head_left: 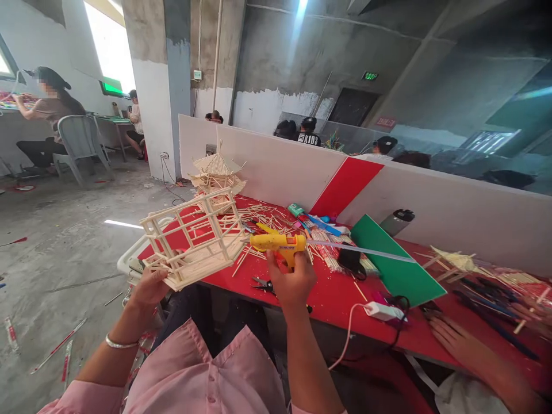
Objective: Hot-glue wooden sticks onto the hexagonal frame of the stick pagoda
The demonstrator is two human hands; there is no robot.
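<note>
My left hand (149, 286) grips the lower edge of a stick-built frame model (196, 237), holding it tilted above the left end of the red table (332, 296). A yellow glue gun (279, 244) is in my right hand (290, 282), fingers wrapped round its handle, nozzle pointing left at the frame. A clear glue stick (366, 250) juts out of the gun's back to the right. Loose wooden sticks (267, 218) lie scattered on the table behind the gun.
A finished stick pagoda (217, 172) stands at the far left corner. Small scissors (262, 283), a green board (394, 264), a white power strip (382, 311) and a bottle (397, 221) are on the table. A neighbour's hand (457, 342) rests at right. A white divider (284, 167) backs the table.
</note>
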